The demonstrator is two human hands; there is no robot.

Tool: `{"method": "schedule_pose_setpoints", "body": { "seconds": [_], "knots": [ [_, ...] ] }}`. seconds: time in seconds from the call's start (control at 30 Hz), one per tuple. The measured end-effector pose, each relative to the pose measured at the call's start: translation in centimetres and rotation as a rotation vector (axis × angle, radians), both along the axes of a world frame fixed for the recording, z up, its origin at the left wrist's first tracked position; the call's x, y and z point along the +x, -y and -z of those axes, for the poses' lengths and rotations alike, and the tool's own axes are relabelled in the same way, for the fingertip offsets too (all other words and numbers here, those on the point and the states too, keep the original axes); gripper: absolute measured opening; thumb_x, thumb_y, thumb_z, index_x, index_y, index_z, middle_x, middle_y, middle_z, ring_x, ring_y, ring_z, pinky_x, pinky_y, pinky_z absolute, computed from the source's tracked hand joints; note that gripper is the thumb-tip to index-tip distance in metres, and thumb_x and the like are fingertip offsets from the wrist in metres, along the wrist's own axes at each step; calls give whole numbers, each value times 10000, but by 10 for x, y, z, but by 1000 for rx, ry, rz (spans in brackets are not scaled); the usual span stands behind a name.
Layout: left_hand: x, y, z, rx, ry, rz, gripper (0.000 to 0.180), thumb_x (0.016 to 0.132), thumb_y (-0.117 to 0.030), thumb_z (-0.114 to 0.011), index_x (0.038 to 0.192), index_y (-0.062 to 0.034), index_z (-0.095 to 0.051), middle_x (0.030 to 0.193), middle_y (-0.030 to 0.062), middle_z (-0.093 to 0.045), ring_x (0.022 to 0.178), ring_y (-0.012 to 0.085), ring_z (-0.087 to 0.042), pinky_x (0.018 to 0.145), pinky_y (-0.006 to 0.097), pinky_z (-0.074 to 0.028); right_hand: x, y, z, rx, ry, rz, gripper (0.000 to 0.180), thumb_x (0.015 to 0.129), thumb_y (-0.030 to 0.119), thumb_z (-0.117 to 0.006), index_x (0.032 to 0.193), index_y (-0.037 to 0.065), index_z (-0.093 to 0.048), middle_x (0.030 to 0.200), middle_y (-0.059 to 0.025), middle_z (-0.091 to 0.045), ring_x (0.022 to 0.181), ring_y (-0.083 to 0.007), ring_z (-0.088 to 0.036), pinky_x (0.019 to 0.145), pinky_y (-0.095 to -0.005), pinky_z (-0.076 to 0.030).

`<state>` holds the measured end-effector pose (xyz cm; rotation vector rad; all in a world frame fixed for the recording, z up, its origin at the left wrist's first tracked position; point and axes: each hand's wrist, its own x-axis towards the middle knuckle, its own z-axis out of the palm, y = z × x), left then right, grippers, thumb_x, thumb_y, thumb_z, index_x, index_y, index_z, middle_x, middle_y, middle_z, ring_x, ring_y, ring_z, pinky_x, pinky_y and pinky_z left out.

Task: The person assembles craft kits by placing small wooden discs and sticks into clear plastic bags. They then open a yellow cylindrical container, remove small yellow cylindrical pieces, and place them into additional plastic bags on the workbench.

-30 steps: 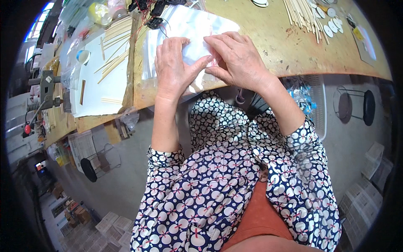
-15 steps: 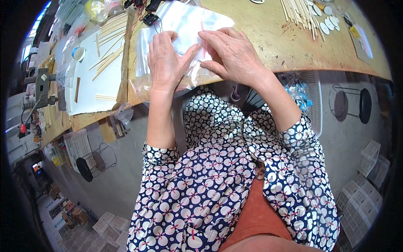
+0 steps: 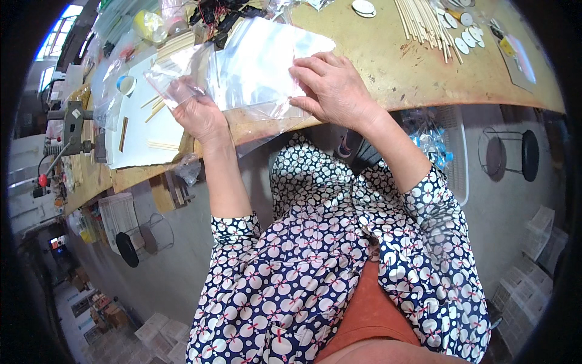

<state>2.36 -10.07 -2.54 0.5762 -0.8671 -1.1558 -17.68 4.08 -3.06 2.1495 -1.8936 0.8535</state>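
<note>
A stack of clear zip-lock plastic bags (image 3: 251, 67) lies on the table's front part, shiny with reflected light. My left hand (image 3: 197, 115) is at the left of the stack, closed on one clear plastic bag (image 3: 182, 71) that stretches over its fingers. The fingers show through the film. My right hand (image 3: 336, 88) rests at the stack's right edge, thumb apart from the bent fingers, fingertips touching the bags.
Thin wooden sticks (image 3: 424, 30) and white round discs (image 3: 467, 39) lie at the far right. Left of the stack, a white sheet (image 3: 136, 142) carries more sticks and a tape roll (image 3: 126, 85). Black wired parts (image 3: 221, 18) sit behind the bags. A clamp-like metal tool (image 3: 73, 130) stands far left.
My left hand has moved left off the stack, drawing a clear bag with it. My right hand has stayed near the stack's right edge, its fingers slightly shifted.
</note>
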Motion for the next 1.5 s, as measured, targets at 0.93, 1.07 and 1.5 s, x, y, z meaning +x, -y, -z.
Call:
{"method": "schedule_pose_setpoints", "body": {
  "seconds": [0.93,1.07,1.5],
  "knots": [
    [-61,-178,33,-584,1068,1132,299,879,-6,-540,1160,7,-640,1148,207,-648,1082,367,-600,973,423,-449,32,-189,47,569,1724,-34,178,934,113,-570,883,-32,-659,762,-120,-697,548,-136,-632,517,-262,-513],
    [-69,-180,50,-500,1039,908,187,883,11,-590,1053,14,-667,998,181,-666,906,315,-637,811,375,-505,27,-181,63,498,1754,103,195,963,167,-611,925,-21,-645,749,-80,-680,529,-99,-594,493,-233,-472],
    [-28,-187,51,-76,1064,935,99,908,-63,-667,862,24,-667,626,23,-623,574,30,-535,516,230,-431,34,-158,45,389,1490,226,279,965,233,-637,774,31,-614,625,-15,-628,465,-58,-538,417,-222,-415]
  ]
}}
